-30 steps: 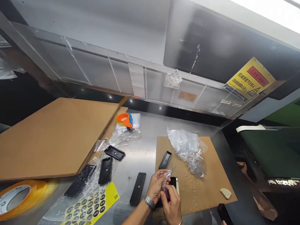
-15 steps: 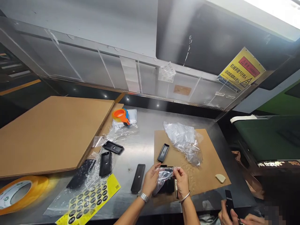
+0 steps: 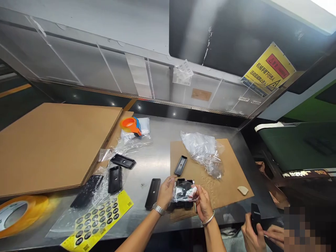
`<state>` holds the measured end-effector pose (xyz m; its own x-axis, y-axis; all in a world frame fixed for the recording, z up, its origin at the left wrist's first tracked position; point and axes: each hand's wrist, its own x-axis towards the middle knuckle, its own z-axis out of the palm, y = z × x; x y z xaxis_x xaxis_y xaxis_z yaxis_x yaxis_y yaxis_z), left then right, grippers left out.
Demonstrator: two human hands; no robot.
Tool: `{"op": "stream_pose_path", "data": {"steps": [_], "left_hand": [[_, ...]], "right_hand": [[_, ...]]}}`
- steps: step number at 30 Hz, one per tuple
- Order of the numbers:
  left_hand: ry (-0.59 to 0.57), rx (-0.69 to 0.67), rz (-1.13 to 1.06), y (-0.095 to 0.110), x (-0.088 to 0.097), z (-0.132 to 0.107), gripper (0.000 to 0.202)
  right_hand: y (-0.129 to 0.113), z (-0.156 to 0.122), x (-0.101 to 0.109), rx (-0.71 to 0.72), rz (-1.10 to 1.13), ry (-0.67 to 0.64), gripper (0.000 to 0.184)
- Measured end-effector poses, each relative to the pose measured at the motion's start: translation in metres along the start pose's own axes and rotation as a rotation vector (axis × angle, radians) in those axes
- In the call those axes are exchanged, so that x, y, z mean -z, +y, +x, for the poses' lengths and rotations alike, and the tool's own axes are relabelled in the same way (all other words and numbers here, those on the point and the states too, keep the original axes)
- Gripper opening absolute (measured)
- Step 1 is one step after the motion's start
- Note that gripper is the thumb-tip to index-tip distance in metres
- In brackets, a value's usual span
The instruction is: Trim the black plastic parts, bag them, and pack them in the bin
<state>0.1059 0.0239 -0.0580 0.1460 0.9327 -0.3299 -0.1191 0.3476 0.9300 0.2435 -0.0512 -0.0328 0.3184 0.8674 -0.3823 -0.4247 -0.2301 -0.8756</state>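
Note:
My left hand (image 3: 166,191) and my right hand (image 3: 204,203) both pinch a small clear plastic bag (image 3: 183,192), stretched between them above the front edge of a cardboard sheet (image 3: 231,175). Dark black parts (image 3: 183,183) show through and under the bag. The left wrist wears a metal watch, the right a thin bangle. One black plastic piece (image 3: 180,165) lies on the cardboard just beyond my hands, and another (image 3: 153,193) lies on the steel table left of my left hand.
A crumpled clear bag (image 3: 204,152) lies on the cardboard. Left are more black pieces (image 3: 115,179), a yellow sticker sheet (image 3: 101,225), a tape roll (image 3: 18,216), stacked cardboard (image 3: 57,147) and an orange tape dispenser (image 3: 130,124). Another person's hands (image 3: 253,232) hold a black part at bottom right.
My hands moved apart from a tight huddle and now stretch the bag between them. The other person's hands came further into view at bottom right.

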Motion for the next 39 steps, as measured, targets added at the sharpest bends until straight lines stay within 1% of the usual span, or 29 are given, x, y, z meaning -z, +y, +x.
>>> {"op": "stream_pose_path", "data": {"steps": [2,3,4,5,7,10,12,14,17,19,20,21,22,23,24,25,26,27,28,30,33,35,36,37,39], "left_hand": [[-0.087,0.010,0.004,0.007,-0.005,-0.001,0.043],[-0.127,0.016,0.008,0.009,-0.008,-0.001,0.042],[-0.163,0.020,0.012,0.012,-0.011,0.000,0.042],[-0.191,0.021,0.018,0.014,-0.013,0.001,0.042],[-0.225,0.019,0.032,0.016,-0.017,0.005,0.042],[-0.224,0.012,0.059,0.014,-0.021,0.011,0.043],[-0.195,0.010,0.081,0.011,-0.021,0.016,0.043],[-0.137,0.010,0.104,0.006,-0.019,0.022,0.043],[0.042,-0.004,0.117,0.002,-0.012,0.029,0.046],[0.177,-0.025,0.141,0.002,-0.009,0.027,0.046],[0.200,-0.029,0.160,0.003,-0.009,0.023,0.046],[0.154,-0.019,0.182,0.004,-0.011,0.017,0.044],[0.062,-0.002,0.206,0.005,-0.015,0.010,0.043],[-0.079,0.028,0.221,0.006,-0.020,0.002,0.042],[-0.247,0.058,0.234,0.005,-0.026,-0.005,0.041],[-0.330,0.072,0.240,0.004,-0.032,-0.012,0.039],[-0.377,0.080,0.246,0.002,-0.037,-0.017,0.039],[-0.391,0.081,0.253,0.000,-0.041,-0.021,0.040],[-0.377,0.076,0.261,-0.003,-0.042,-0.022,0.041],[-0.347,0.059,0.296,-0.008,-0.038,-0.022,0.042],[-0.291,0.008,0.390,-0.013,-0.025,-0.022,0.035],[-0.255,-0.079,0.478,-0.015,-0.017,-0.025,0.021],[-0.245,-0.160,0.543,-0.017,-0.014,-0.027,0.015],[-0.252,-0.259,0.622,-0.018,-0.012,-0.029,0.019],[-0.304,-0.469,0.804,-0.022,-0.008,-0.030,0.034]], "right_hand": [[-0.004,-0.001,0.004,-0.102,-0.034,-0.065,0.051],[-0.006,-0.002,0.006,-0.143,-0.062,-0.106,0.051],[-0.007,-0.002,0.008,-0.167,-0.087,-0.142,0.047],[-0.009,-0.003,0.010,-0.170,-0.104,-0.163,0.041],[-0.011,-0.006,0.014,-0.133,-0.106,-0.157,0.033],[-0.012,-0.011,0.019,-0.086,-0.102,-0.106,0.032],[-0.012,-0.014,0.021,-0.055,-0.126,-0.065,0.032],[-0.011,-0.015,0.023,-0.002,-0.166,0.010,0.031],[-0.010,-0.013,0.027,0.093,-0.238,0.188,0.026],[-0.009,-0.011,0.027,0.140,-0.282,0.307,0.025],[-0.008,-0.010,0.026,0.158,-0.304,0.351,0.024],[-0.006,-0.009,0.024,0.173,-0.325,0.380,0.023],[-0.005,-0.009,0.020,0.185,-0.346,0.393,0.021],[-0.003,-0.009,0.016,0.194,-0.366,0.389,0.020],[0.000,-0.009,0.012,0.200,-0.385,0.374,0.019],[0.002,-0.010,0.007,0.203,-0.401,0.350,0.018],[0.005,-0.011,0.004,0.201,-0.412,0.320,0.017],[0.007,-0.012,0.001,0.195,-0.418,0.285,0.017],[0.010,-0.012,0.000,0.187,-0.420,0.252,0.018],[0.015,-0.011,0.002,0.168,-0.417,0.199,0.020],[0.022,-0.008,0.007,0.171,-0.454,0.171,0.018],[0.024,-0.007,0.005,0.198,-0.522,0.145,0.012],[0.024,-0.007,0.002,0.215,-0.564,0.122,0.009],[0.024,-0.007,-0.001,0.232,-0.608,0.097,0.007],[0.023,-0.008,-0.007,0.264,-0.692,0.059,0.008]]}}
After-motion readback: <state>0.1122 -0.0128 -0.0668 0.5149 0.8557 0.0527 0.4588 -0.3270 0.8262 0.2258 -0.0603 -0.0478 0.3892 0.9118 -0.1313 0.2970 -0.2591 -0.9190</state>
